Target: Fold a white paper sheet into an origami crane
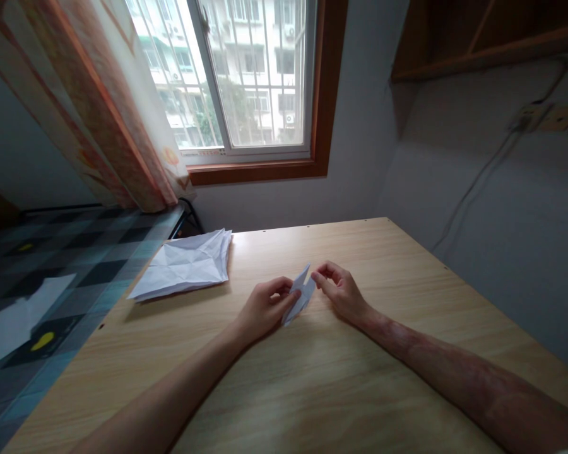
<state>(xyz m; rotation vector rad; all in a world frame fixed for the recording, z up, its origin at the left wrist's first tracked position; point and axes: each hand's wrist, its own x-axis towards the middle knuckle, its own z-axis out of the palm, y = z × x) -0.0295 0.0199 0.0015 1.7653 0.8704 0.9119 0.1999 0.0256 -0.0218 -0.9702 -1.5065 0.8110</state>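
Note:
A small piece of folded white paper (299, 296) is held above the middle of the wooden table, with a notch or gap showing between its upper points. My left hand (271, 304) is closed on its left side, the thumb lying across the front. On the other side, my right hand (339, 289) has its thumb and forefinger pinched together at the paper's upper right tip. The rest of that hand's fingers are curled in.
A stack of creased white sheets (184, 261) lies at the table's (246, 391) back left corner. To the left is a bed with a checkered cover (89, 249) and loose white paper (23, 312) on it. A wall with a cable (468, 202) bounds the right side; a window stands behind.

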